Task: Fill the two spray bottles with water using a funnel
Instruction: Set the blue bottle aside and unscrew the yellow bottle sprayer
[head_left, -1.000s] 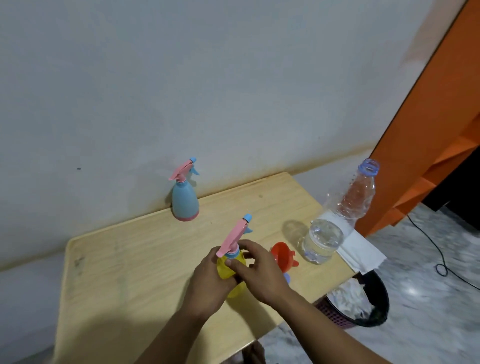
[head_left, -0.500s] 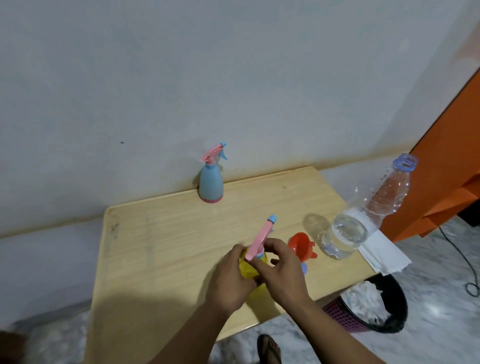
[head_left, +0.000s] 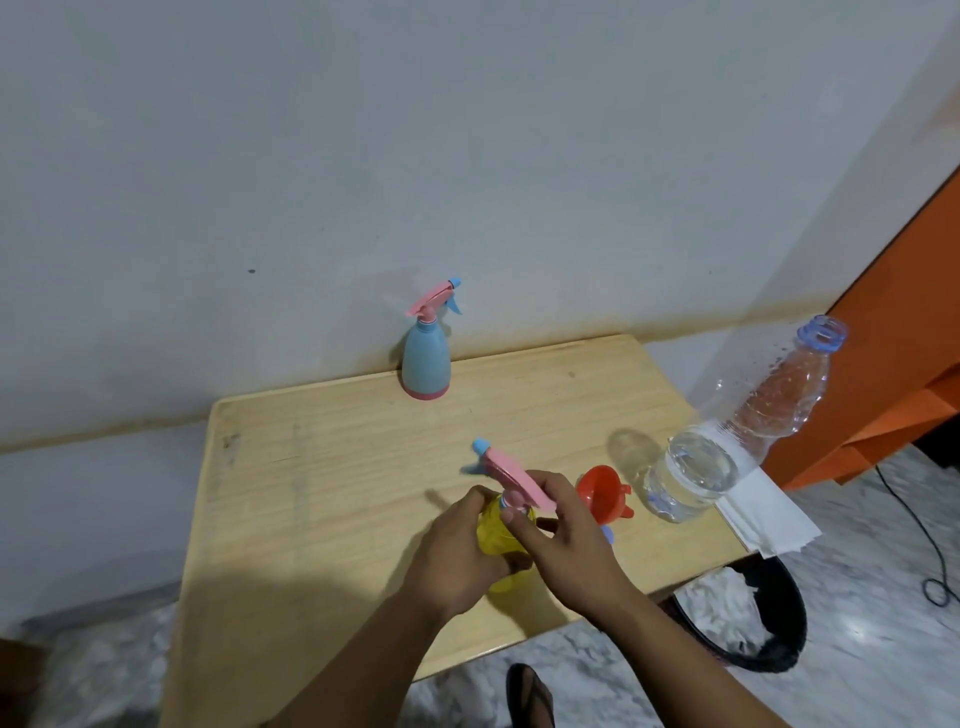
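A yellow spray bottle stands near the front of the wooden table. My left hand wraps its body. My right hand grips its pink spray head, whose blue nozzle points to the back left. A blue spray bottle with a pink head stands upright at the table's back edge, untouched. A red funnel lies just right of my right hand. A large clear water bottle with an open blue neck stands at the table's right side, partly filled.
White paper lies under the water bottle and overhangs the right table edge. A black bin with crumpled paper sits on the floor below. An orange cabinet rises at the right. A sandal shows by the front edge.
The pink spray head has turned in my right hand: its nozzle pointed up and to the right, now it points to the back left. My view has also shifted left.
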